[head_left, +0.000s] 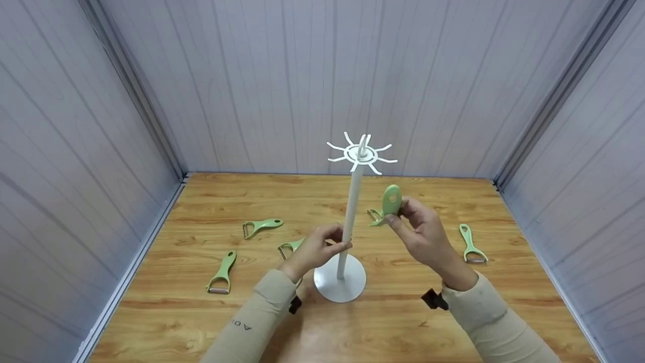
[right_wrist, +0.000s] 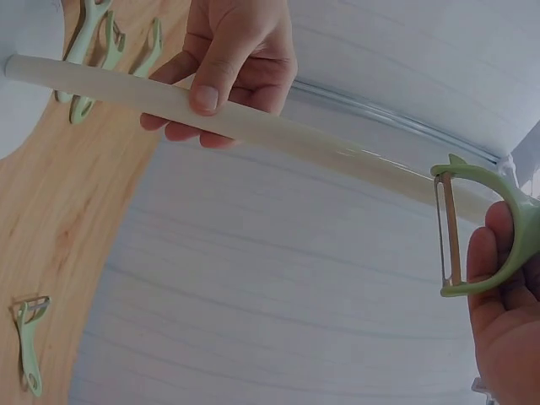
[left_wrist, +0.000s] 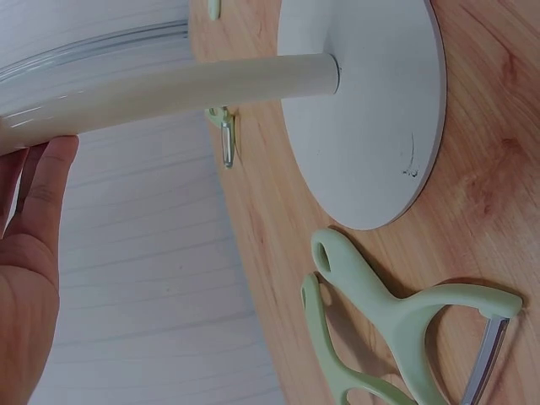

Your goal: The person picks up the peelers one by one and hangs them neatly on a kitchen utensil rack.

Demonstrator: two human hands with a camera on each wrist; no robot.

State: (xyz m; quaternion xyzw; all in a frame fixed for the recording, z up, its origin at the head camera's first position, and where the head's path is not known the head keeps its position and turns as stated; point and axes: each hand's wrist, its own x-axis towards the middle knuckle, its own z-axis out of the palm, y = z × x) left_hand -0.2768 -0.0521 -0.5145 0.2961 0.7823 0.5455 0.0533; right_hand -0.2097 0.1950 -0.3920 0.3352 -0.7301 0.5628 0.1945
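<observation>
At the left, a near peeler (head_left: pixel 228 263) and a far peeler (head_left: pixel 264 224) are lying on the wooden table (head_left: pixel 403 322), and a partly covered peeler (head_left: pixel 295 244) is showing beside the left hand (head_left: pixel 318 247). That hand is pinching the white pole (head_left: pixel 352 199) between thumb and fingers. The pole is presumably offering a stiff but smooth, slightly slippery hold, best taken around its middle; it is rising straight from a round base (head_left: pixel 325 282) and carrying a ring of curved hooks (head_left: pixel 360 155) at its top.

Farther right, the raised peeler (head_left: pixel 391 201) is hanging in the air beside the pole, below the hooks. It is probably handling as light, rigid and hard to break, and the neck is making a sensible hold, keeping fingertips off the blade. The right hand (head_left: pixel 426 237) is gripping it there, with thumb and curled fingers. Its pale green handle, with an oval hole, is pointing upward; its forked head (right_wrist: pixel 472 287) is spanning a thin blade.

At the far right, another peeler (head_left: pixel 468 244) is lying on the table.
</observation>
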